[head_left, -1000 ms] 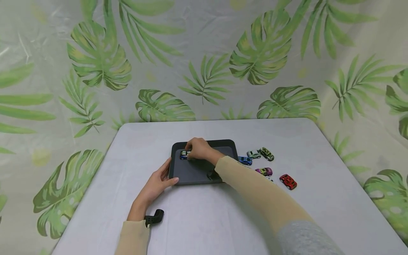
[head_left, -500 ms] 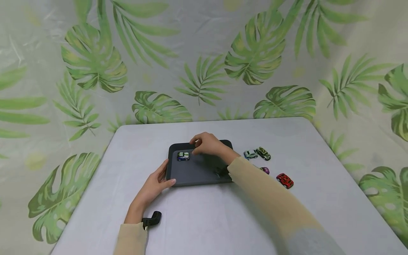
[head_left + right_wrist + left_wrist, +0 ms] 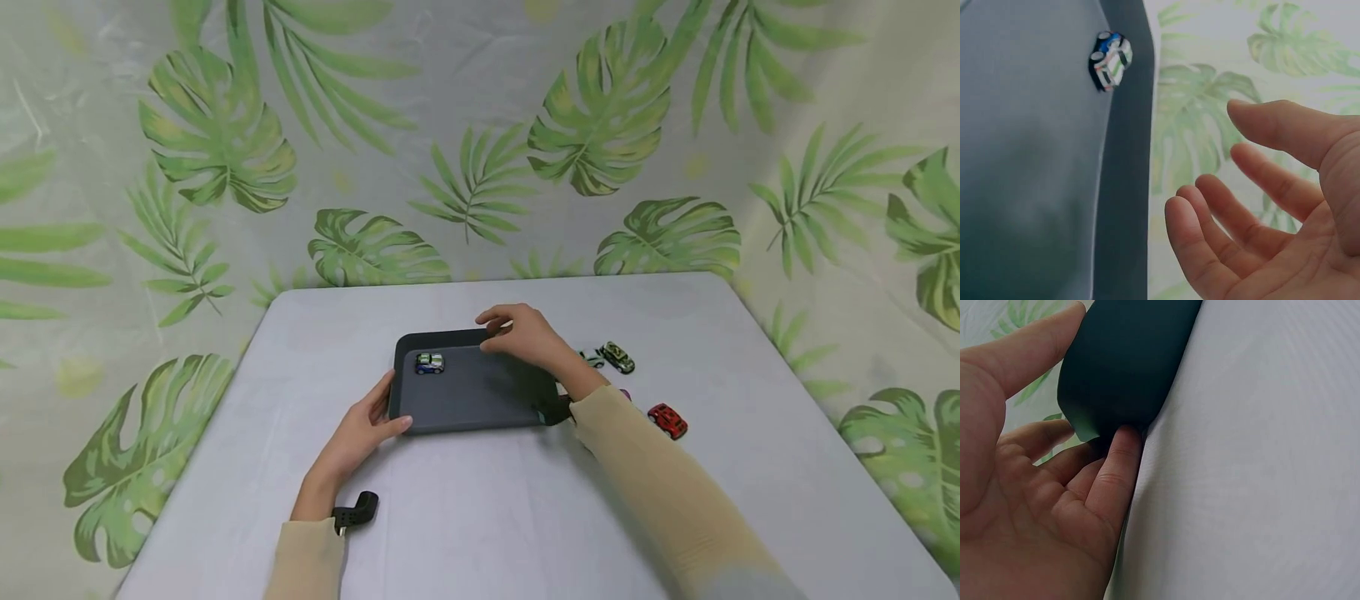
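Since the earlier frame, I see the right hand [image 3: 525, 333] has shifted rightward, away from the small blue, white and green toy car [image 3: 430, 363]; its fingers are loosely bent, holding nothing. The car sits inside the dark grey rectangular tray [image 3: 465, 398], near its far left corner. The left hand [image 3: 358, 433] grips the tray's near left corner. My worry is the black wrist camera [image 3: 553, 408], overlapping the near right corner: if it snagged the rim, the jolt could set the car rolling.

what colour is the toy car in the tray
The toy car is mostly white, green and blue, clearest in the right wrist view.
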